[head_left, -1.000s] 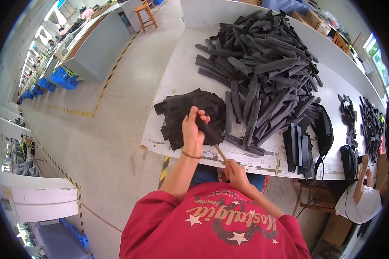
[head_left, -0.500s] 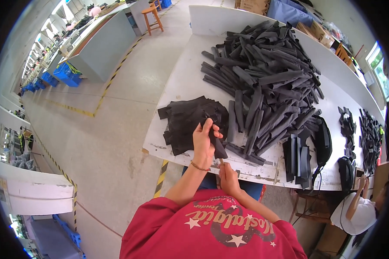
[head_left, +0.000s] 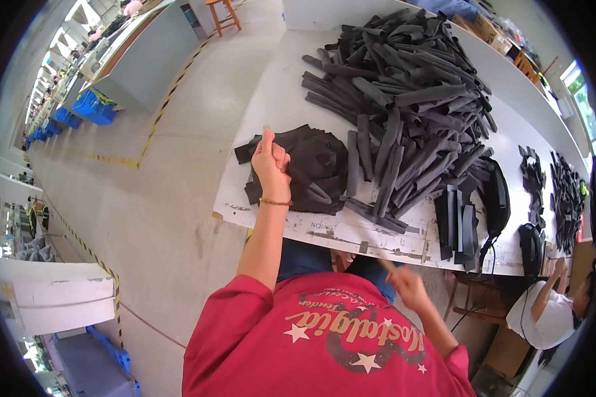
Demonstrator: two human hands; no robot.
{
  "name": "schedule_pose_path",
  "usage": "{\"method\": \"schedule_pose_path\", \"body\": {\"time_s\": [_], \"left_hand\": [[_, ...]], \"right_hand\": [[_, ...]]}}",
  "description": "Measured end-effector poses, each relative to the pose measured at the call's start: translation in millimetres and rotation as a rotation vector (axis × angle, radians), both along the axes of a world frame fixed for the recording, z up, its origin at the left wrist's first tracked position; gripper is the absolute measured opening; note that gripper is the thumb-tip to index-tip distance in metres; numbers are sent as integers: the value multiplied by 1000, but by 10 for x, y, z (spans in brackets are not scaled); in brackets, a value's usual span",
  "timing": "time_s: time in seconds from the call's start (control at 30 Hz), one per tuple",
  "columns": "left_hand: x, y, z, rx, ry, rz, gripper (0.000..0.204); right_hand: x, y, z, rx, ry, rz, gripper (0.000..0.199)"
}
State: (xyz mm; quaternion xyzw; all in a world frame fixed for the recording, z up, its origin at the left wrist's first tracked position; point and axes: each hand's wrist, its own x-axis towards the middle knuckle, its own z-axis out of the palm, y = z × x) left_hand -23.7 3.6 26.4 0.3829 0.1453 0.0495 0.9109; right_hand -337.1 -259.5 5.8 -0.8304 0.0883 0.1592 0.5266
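Note:
My left hand (head_left: 271,162) is raised at the left side of a flat pile of black fabric pieces (head_left: 311,159). Its fingers are pressed together, and I cannot make out what they hold, if anything. One small folded black piece (head_left: 319,193) lies on the near part of that pile. Just off the table's front edge, my right hand (head_left: 410,289) is closed around a thin light-brown stick (head_left: 383,264), blurred by motion, whose tip points up and left.
A big heap of dark grey fabric tubes (head_left: 404,86) covers the white table (head_left: 265,92). To the right lie folded dark strips (head_left: 458,221) and a black pouch-like item (head_left: 495,205). A person in white (head_left: 543,317) sits at the far right. A wooden stool (head_left: 224,16) stands behind.
The dark tube between my hands has left them. My left hand has moved left and up over the flat pile, while my right hand has swung right and down with the stick.

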Motion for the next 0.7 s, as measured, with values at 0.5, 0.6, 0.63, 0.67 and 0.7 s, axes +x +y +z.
{"method": "schedule_pose_path", "body": {"time_s": [0.5,0.6,0.63,0.67,0.7], "left_hand": [[-485,-390,-142,604,-153,-312,28],[-680,-544,-85,810,-681,-725,25],[-807,-583,-81,655,-379,-1019,23],[-873,-628,-199,556,-228,-1080,21],[-1003,-666,-264,453,-230,-1024,21]], "right_hand": [[1792,635,164,310,-363,-302,12],[1863,601,303,122,-514,-250,12],[1898,589,336,17,-656,-240,13],[1948,570,342,25,-729,-273,11],[1993,560,362,25,-732,-277,11]]}}
